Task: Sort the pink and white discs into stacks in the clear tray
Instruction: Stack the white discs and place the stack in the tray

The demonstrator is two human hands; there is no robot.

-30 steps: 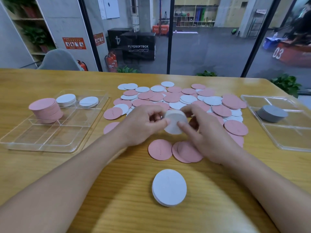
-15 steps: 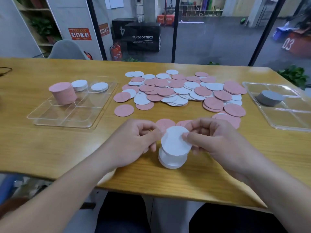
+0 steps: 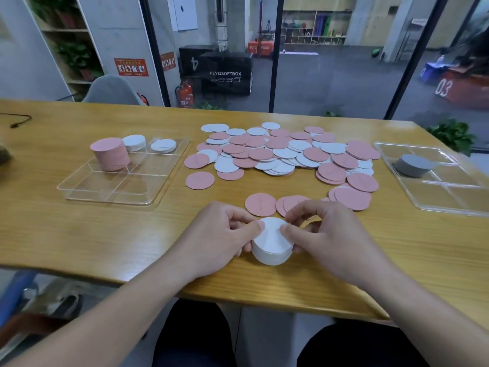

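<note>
White disc stack (image 3: pixel 272 245) sits at the near table edge, pinched between your left hand (image 3: pixel 222 239) and right hand (image 3: pixel 328 239). Clear tray (image 3: pixel 111 193) is off far-left, so your left hand's closer.

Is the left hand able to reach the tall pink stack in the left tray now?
Probably not yet: the left hand grips the white stack. The table between it and the pink stack is bare.
</note>
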